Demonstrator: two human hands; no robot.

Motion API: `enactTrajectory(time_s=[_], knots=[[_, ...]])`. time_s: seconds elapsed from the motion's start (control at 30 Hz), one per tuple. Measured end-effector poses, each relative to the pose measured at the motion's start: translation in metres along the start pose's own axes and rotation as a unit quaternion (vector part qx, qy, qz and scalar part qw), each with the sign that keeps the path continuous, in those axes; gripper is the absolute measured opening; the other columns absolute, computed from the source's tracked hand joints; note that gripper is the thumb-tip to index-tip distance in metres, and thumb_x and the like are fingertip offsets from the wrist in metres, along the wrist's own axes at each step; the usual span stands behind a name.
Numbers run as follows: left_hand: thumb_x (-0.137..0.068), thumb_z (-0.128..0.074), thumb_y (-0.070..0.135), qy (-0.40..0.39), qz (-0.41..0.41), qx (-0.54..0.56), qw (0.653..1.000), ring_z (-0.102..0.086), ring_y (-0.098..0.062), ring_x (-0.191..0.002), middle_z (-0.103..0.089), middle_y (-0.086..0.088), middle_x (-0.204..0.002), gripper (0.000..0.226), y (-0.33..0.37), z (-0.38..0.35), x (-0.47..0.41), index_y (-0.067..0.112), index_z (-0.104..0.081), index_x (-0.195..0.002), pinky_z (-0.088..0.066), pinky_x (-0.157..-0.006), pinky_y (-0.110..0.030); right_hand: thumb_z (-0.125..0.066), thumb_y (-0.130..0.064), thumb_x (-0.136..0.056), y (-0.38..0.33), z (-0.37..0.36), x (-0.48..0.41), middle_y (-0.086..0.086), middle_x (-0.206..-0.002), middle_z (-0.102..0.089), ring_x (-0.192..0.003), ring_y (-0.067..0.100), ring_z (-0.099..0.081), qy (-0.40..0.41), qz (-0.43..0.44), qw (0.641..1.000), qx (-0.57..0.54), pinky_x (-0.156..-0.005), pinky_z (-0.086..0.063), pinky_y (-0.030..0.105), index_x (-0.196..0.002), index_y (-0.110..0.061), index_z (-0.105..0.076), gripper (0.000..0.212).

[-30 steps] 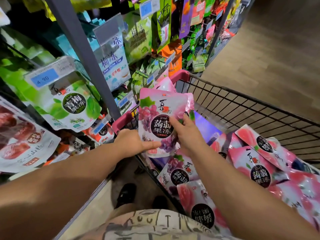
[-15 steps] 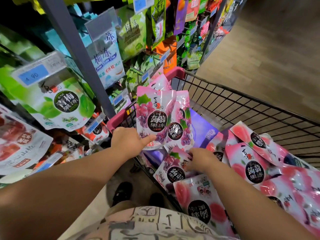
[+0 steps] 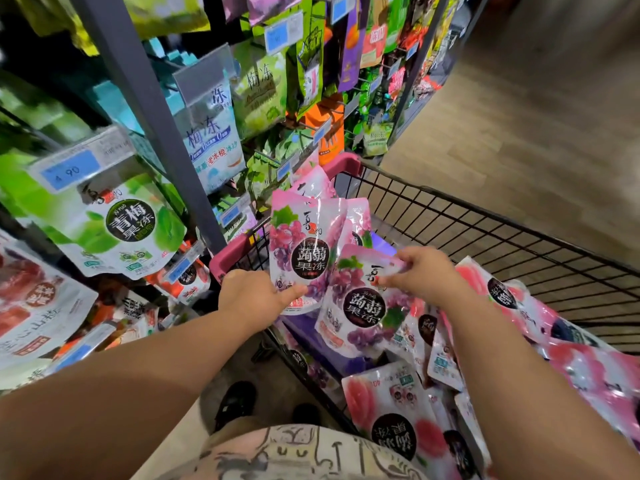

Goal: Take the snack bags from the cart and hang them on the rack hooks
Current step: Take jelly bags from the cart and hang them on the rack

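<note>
My left hand grips the bottom of a small stack of purple grape jelly bags, held upright over the cart's near corner. My right hand pinches the top edge of another grape jelly bag, lifted just above the pile and touching the stack's lower right. The black wire cart with pink corner guards holds several more bags: pink peach ones at the front and right, grape ones underneath. The rack with hooks and hanging snack bags stands to the left.
Green plum jelly bags with a blue price tag hang at left, pale blue bags and green ones higher up. A grey upright post runs through the rack. Wooden floor lies right of the cart. My shoes show between rack and cart.
My right hand let go of the stack, dipped into the cart, and has come up pinching another grape bag beside the stack. The left hand keeps holding the stack.
</note>
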State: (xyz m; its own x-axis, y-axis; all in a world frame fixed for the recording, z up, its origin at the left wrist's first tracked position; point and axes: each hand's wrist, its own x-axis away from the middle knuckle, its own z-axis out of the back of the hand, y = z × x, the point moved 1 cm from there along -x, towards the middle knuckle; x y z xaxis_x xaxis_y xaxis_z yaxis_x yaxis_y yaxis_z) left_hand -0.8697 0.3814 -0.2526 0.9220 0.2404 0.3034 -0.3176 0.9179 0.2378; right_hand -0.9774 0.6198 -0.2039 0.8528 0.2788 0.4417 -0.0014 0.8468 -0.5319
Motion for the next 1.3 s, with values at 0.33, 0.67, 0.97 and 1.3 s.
enactTrajectory(time_s=[0.33, 0.67, 0.97, 1.3], knots=[[-0.062, -0.016, 0.086, -0.004, -0.020, -0.020, 1.000, -0.042, -0.018, -0.048, -0.032, 0.003, -0.042, 0.071, -0.005, -0.004, -0.006, 0.019, -0.025, -0.041, -0.027, -0.061, -0.032, -0.082, -0.022, -0.075, -0.009, 0.049, -0.006, 0.000, -0.067, -0.055, -0.060, 0.016, -0.050, 0.044, -0.006, 0.999, -0.013, -0.054, -0.039, 0.027, -0.067, -0.017, -0.053, 0.031], [-0.061, -0.015, 0.086, -0.009, -0.024, -0.032, 0.999, -0.033, -0.015, -0.044, -0.030, 0.003, -0.043, 0.071, -0.006, -0.006, -0.008, 0.018, -0.025, -0.043, -0.030, -0.060, -0.031, -0.084, -0.025, -0.074, 0.009, 0.044, -0.019, 0.004, -0.083, -0.066, -0.075, 0.023, -0.066, 0.057, -0.062, 0.996, 0.029, -0.070, -0.056, 0.034, -0.091, -0.015, -0.063, 0.028], [-0.059, -0.011, 0.089, -0.013, -0.016, -0.041, 0.999, -0.037, -0.015, -0.043, -0.031, 0.004, -0.042, 0.073, -0.009, -0.008, -0.010, 0.019, -0.026, -0.041, -0.046, -0.073, -0.034, -0.085, -0.018, -0.073, 0.048, -0.016, -0.018, -0.004, -0.093, -0.058, -0.086, 0.020, -0.061, 0.236, -0.095, 0.926, -0.278, -0.073, -0.048, 0.031, -0.114, -0.020, -0.048, 0.055], [-0.064, -0.018, 0.086, -0.012, -0.017, -0.041, 0.999, -0.038, -0.015, -0.045, -0.033, 0.004, -0.043, 0.072, -0.007, -0.007, -0.010, 0.018, -0.027, -0.042, -0.042, -0.068, -0.032, -0.082, -0.021, -0.072, 0.078, -0.050, -0.038, 0.002, -0.098, -0.065, -0.086, 0.020, -0.058, 0.098, -0.164, 0.976, -0.104, -0.075, -0.046, 0.030, -0.118, -0.014, -0.058, 0.053]])
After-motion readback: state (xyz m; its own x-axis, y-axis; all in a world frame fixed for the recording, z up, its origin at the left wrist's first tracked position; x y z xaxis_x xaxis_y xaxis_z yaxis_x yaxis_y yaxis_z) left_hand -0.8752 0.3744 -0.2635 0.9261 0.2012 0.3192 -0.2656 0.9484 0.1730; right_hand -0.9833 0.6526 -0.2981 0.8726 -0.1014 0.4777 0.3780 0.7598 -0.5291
